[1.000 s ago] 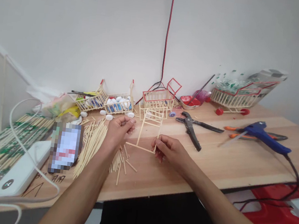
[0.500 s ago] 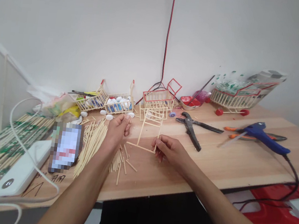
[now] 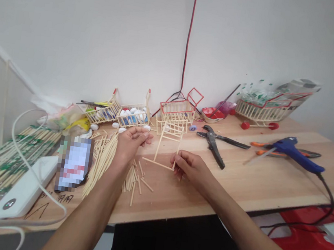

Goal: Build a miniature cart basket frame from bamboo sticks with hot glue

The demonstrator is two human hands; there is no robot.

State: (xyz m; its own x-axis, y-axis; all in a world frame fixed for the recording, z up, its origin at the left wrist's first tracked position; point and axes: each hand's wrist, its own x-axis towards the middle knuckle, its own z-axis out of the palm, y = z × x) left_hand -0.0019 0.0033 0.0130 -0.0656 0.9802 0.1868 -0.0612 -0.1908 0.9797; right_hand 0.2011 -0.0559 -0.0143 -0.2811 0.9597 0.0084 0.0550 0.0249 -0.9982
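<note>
From my remote seat I judge the build to be about partway. The stick frame [image 3: 168, 145] stands at the middle of the bench [image 3: 254, 181], a little closer to the back edge than the front. It has two uprights, a few rungs near the top and one long stick running out along the wood at its foot. Set against the red-rimmed stick basket [image 3: 177, 109] just behind it and the wheeled stick cart [image 3: 261, 110] toward the back right corner, I make it a single side with the start of a floor; other walls, red trim and wheels do not show on it. Material is at hand: a heap of long bamboo sticks [image 3: 103, 159] to the left and short cut pieces [image 3: 138, 180] toward the front edge. The cutters [image 3: 213, 145] and blue glue gun [image 3: 295, 152] lie untouched to the right. My right hand [image 3: 190, 169] pinches the frame's lower right corner between thumb and fingertips, steadying it upright. My left hand [image 3: 130, 142] hovers just left of the frame with its fingers curled close together; I cannot tell whether they grip a small piece. Compared with half a second ago, the left hand has unrolled from a tighter fist and its fingertips now reach closer to the frame's left upright. The right hand's pinch and the frame sit as they did.
</note>
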